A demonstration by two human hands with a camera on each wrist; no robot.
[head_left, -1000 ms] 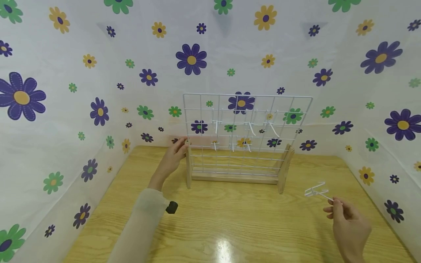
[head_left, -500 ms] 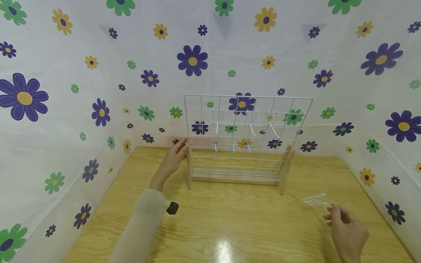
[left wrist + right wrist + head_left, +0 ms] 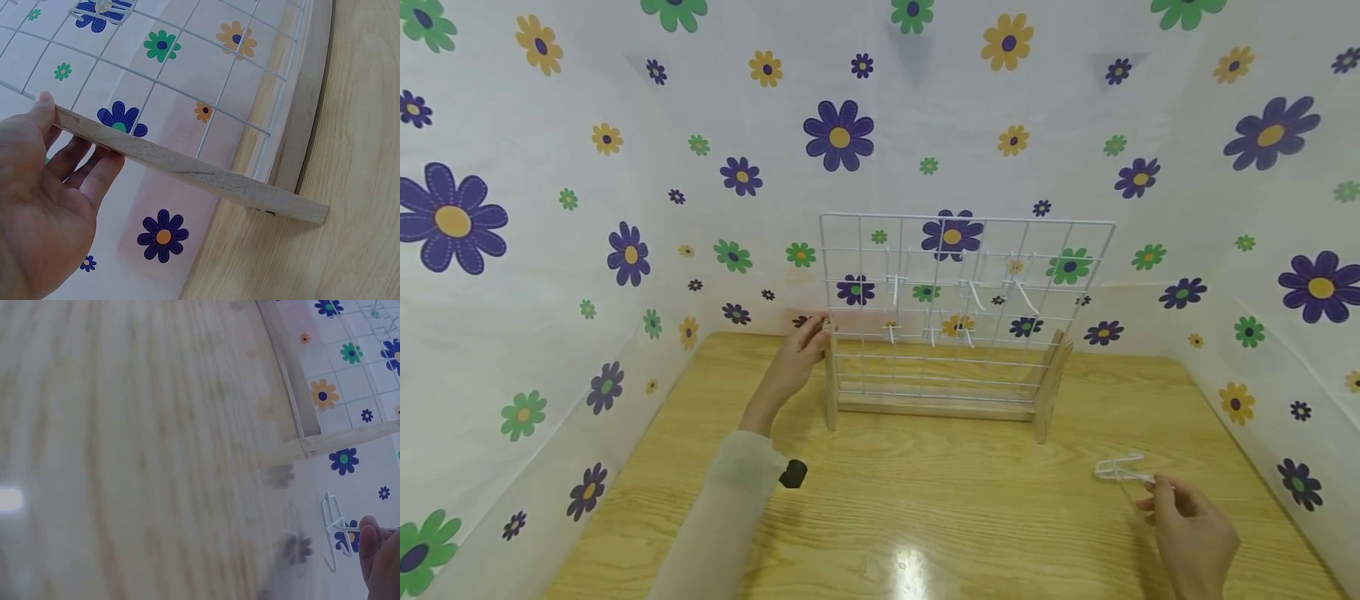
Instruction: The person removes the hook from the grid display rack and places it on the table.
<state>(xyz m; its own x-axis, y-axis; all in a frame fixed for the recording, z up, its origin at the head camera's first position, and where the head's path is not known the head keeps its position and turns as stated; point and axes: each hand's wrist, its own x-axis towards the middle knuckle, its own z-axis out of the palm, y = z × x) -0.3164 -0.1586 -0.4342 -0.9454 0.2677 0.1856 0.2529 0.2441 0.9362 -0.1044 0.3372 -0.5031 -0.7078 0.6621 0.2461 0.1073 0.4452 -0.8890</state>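
Observation:
A white wire grid panel [image 3: 966, 219] stands upright in a wooden stand [image 3: 936, 411]. My left hand [image 3: 797, 358] grips the stand's left upright; in the left wrist view its thumb lies on one side of that wooden upright [image 3: 181, 165] and the fingers on the other. Off to the right of the stand, my right hand [image 3: 1195, 529] pinches a white wire display hook [image 3: 1116, 469] by its prong. The hook's bracket end points left, away from the fingers, and also shows in the right wrist view beside the right hand [image 3: 382, 559].
Several white hooks hang on the grid in two rows, such as a longer upper hook [image 3: 975, 296] and a shorter lower one [image 3: 892, 333]. A wood-grain table [image 3: 880, 500] lies beneath, and a flower-print sheet [image 3: 760, 117] encloses the back and sides.
My right hand has come down slightly toward the table's front, and the hook in it has dropped and levelled out. The left hand keeps its grip on the upright.

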